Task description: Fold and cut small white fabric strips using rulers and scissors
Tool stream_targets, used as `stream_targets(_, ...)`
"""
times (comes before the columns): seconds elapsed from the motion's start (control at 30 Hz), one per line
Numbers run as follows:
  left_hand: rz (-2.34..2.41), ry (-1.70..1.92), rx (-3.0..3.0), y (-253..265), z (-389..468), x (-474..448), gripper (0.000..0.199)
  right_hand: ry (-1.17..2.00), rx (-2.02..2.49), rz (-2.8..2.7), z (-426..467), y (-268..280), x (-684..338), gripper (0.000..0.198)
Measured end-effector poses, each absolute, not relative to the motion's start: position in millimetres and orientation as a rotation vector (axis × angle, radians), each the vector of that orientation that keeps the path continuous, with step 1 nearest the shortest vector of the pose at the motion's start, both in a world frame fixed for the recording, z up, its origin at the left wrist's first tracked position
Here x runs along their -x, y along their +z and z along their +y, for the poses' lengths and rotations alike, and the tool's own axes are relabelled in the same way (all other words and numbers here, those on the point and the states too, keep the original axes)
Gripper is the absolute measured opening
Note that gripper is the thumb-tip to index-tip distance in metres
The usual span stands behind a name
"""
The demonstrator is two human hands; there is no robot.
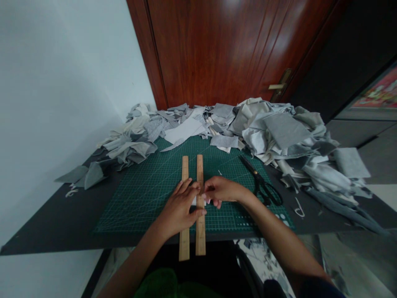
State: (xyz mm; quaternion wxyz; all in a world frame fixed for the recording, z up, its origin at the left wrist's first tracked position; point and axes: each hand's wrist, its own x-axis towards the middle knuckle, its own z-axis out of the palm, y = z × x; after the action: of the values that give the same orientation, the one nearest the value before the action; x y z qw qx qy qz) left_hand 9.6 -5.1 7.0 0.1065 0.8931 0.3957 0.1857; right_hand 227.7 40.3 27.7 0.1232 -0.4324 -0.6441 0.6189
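Two wooden rulers, a left ruler [185, 244] and a right ruler [201, 234], lie nearly parallel on a green cutting mat [136, 203], their near ends jutting past the table edge. My left hand [180, 207] presses down across both with its fingers spread. Under the rulers a small white piece [194, 201] shows in the gap between them; its material is unclear. Beside the right ruler, my right hand [221, 190] is closed in a pinch at the ruler's edge. What its fingertips hold, if anything, is too small to make out.
Black-handled scissors [260, 180] lie on the mat to the right. Grey and white fabric scraps are heaped along the back, with a large pile [279, 128] at the right and a smaller pile [133, 142] at the left. A wooden door [217, 54] stands behind the table.
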Motion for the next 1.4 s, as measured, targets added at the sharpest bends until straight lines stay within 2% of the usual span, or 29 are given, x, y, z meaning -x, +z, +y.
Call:
stream_targets(0.2, 1.181, 0.512, -2.631, 6, -5, -8, 0.056, 1.953, 1.124, -1.99, 40, 32, -232, 0.017)
stream_targets(0.33, 1.166, 0.514, -2.616, 8, -5, -9, 0.059, 1.76, 1.245, -1.793, 48, 34, -239, 0.021)
stream_targets(0.43, 1.155, 0.525, -2.609, 10, -5, -9, 0.061, 1.7, 1.313, -1.742, 51, 32, -239, 0.019)
stream_targets(0.6, 1.148, 0.541, -2.606, 12, -5, -10, 0.05, 1.695, 1.341, -1.77, 49, 26, -231, 0.016)
stream_targets(0.83, 1.152, 0.534, -2.611, 16, -7, -11, 0.056, 1.658, 1.377, -1.764, 50, 25, -229, 0.014)
stream_targets(1.13, 1.142, 0.562, -2.616, 12, -6, -10, 0.046, 1.638, 1.34, -1.823, 46, 26, -226, 0.011)
stream_targets(1.4, 1.171, 0.529, -2.616, 8, -5, -9, 0.053, 1.81, 1.206, -1.966, 41, 33, -231, 0.014)
